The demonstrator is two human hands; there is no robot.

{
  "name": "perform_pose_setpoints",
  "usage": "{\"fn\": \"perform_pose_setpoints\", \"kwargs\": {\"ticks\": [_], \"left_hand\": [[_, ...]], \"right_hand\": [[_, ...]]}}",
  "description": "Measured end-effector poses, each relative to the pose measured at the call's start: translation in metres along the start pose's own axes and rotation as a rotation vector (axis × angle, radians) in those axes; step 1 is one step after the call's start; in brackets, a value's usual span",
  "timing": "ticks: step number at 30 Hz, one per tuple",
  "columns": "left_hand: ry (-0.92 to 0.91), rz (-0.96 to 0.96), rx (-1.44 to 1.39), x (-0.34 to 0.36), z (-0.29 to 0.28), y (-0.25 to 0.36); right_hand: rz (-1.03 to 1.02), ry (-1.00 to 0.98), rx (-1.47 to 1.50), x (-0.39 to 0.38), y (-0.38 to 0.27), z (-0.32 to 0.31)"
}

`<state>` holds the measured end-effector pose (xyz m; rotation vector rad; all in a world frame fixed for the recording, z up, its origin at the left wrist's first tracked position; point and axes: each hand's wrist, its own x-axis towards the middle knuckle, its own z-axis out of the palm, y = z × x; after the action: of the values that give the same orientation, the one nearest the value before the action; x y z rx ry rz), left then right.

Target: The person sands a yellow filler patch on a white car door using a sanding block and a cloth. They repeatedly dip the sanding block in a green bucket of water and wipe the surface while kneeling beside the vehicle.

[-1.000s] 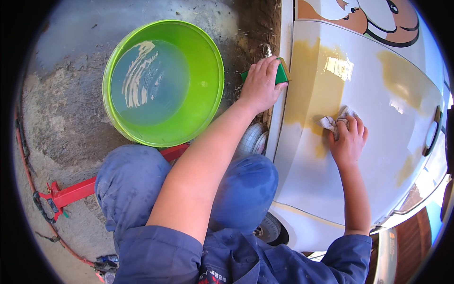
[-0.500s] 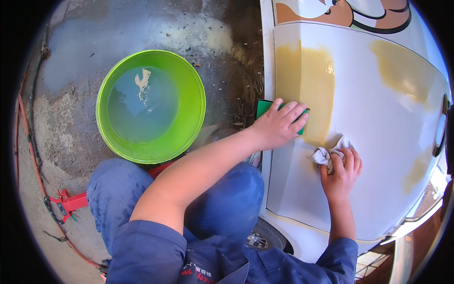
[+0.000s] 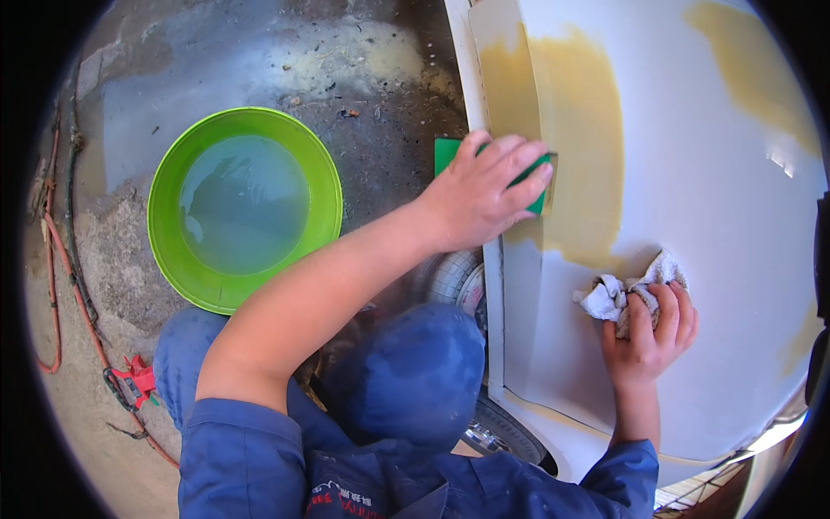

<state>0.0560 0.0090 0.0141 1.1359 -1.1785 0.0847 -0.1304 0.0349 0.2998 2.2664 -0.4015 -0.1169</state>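
My left hand (image 3: 488,186) is closed on a green rectangular block (image 3: 448,156), held at the car panel's left edge over a yellowish patch (image 3: 584,130). My right hand (image 3: 648,337) grips a crumpled white rag (image 3: 605,298) against the white panel (image 3: 692,208), lower and to the right of the block. A second yellowish patch (image 3: 752,69) shows at the upper right of the panel. Left of my left arm stands a bright green bucket (image 3: 320,190) holding cloudy water.
My knees in blue trousers are bent below the bucket and beside the car's wheel (image 3: 506,437). On the stained concrete (image 3: 138,95) at left lie red and black hoses (image 3: 73,268) and a red metal piece (image 3: 138,376). The panel's curved right edge meets dark trim.
The green block moved from the door's edge onto the yellowish patch, then slightly up and left. The rag in my right hand moved lower on the panel relative to the patch. The view shifted.
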Motion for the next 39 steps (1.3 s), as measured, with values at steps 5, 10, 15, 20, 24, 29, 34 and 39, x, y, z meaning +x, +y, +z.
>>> {"fn": "perform_pose_setpoints", "kwargs": {"ticks": [5, 10, 15, 20, 24, 29, 34, 39], "left_hand": [[0.138, -0.242, 0.107, 0.100, -0.019, -0.067], [-0.042, -0.244, 0.043, 0.053, -0.023, 0.008], [0.181, -0.228, 0.124, 0.042, 0.004, -0.033], [0.187, -0.298, 0.138, 0.052, 0.002, -0.001], [0.218, -0.340, 0.095, 0.068, -0.014, -0.006], [0.208, -0.368, 0.150, 0.076, -0.013, -0.027], [-0.029, -0.144, 0.166, 0.060, -0.021, -0.012], [0.102, -0.197, 0.223, 0.106, -0.037, -0.052]], "right_hand": [[0.013, -0.010, -0.012, 0.002, -0.001, -0.002], [0.022, 0.012, 0.006, 0.001, 0.000, -0.001], [0.052, -0.027, -0.038, -0.005, -0.001, 0.004], [0.069, -0.012, -0.020, -0.004, -0.001, 0.004], [0.045, 0.042, -0.009, -0.001, -0.003, 0.002], [0.067, 0.016, -0.011, -0.003, -0.004, 0.004], [0.100, -0.030, -0.031, -0.007, -0.001, 0.009], [0.100, -0.031, 0.005, -0.008, 0.000, 0.005]]}}
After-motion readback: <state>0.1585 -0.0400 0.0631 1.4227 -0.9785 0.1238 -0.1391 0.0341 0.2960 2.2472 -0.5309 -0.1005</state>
